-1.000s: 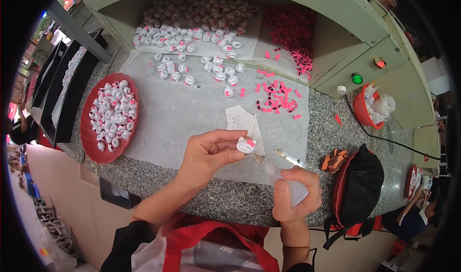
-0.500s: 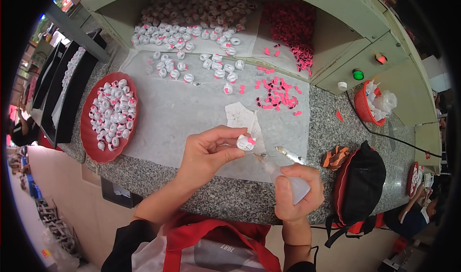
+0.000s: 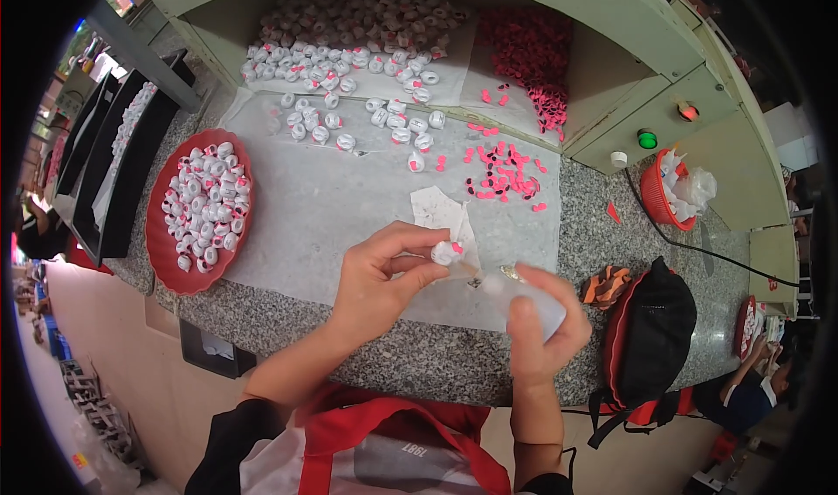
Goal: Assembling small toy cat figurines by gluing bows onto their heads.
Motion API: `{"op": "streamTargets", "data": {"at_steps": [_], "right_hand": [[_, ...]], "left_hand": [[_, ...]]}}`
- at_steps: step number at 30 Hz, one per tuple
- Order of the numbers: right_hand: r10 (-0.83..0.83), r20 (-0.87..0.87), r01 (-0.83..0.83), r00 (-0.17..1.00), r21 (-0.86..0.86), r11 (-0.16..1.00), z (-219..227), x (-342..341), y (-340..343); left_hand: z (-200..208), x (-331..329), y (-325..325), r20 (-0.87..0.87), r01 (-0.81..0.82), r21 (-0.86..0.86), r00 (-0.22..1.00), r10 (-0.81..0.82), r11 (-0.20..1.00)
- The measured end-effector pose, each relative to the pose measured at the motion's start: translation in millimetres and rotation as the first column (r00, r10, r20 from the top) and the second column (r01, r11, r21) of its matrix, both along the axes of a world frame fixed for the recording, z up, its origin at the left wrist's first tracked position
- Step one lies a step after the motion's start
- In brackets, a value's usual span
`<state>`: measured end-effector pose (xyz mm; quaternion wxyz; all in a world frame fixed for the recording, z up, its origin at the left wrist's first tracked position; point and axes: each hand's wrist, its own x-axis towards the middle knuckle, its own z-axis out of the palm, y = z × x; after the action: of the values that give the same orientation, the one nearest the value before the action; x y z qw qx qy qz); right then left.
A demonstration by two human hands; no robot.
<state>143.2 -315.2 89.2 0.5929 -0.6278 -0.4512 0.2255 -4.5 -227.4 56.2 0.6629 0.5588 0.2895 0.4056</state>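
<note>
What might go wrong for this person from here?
The left hand only pinches the small white piece, so it could slip. The right hand holds a bottle with its tip toward that piece; a stray drip might land there. The red dish sits near the edge of the counter, so a knock might spill its white pieces.
</note>
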Motion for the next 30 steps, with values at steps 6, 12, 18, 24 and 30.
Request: {"op": "streamTargets", "data": {"at_steps": [6, 12, 18, 24, 30], "right_hand": [[0.006, -0.359, -0.105, 0.933, -0.259, 0.96, -51, 37, 65], [0.227, 0.633, 0.297, 0.74, -0.61, 0.734, -45, 32, 123], [0.068, 0.101, -0.03, 0.993, -0.334, 0.942, -34, 23, 62], [0.258, -0.248, -0.302, 0.934, -0.161, 0.94, -18, 3, 39], [0.145, -0.187, -0.183, 0.972, -0.209, 0.961, -17, 1, 32]], "left_hand": [[-5, -2, 12, 0.035, -0.117, -0.142, 0.992, 0.124, 0.983], [-3, -6, 20, 0.058, -0.171, -0.189, 0.981, 0.184, 0.967], [-9, -4, 14, 0.016, -0.107, -0.187, 0.994, 0.112, 0.976], [-17, 10, 6, 0.064, -0.018, -0.068, 0.998, 0.022, 0.998], [-6, 7, 1, 0.018, -0.012, -0.008, 1.0, 0.012, 1.0]]}}
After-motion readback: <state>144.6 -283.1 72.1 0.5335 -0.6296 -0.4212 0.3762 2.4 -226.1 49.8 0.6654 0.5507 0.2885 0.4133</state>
